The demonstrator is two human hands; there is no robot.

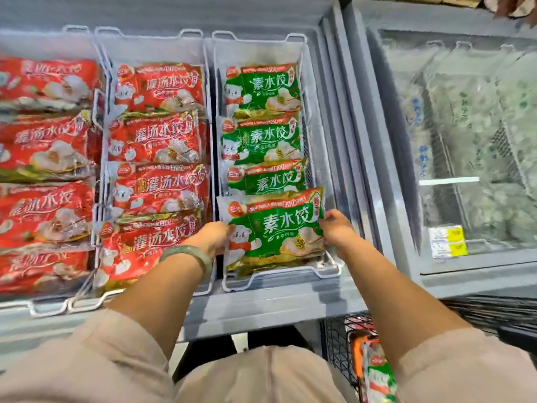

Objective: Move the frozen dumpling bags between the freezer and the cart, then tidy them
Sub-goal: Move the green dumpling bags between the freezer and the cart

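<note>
Open chest freezer, wire baskets inside: left grip and right grip each clasp a side edge of the green dumpling bag at the front of the right basket, overlapping 3 green bags behind; red bags fill the neighbouring baskets.

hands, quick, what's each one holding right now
Left hand: grips the left edge of the front green dumpling bag.
Right hand: grips the right edge of the same bag.
</note>
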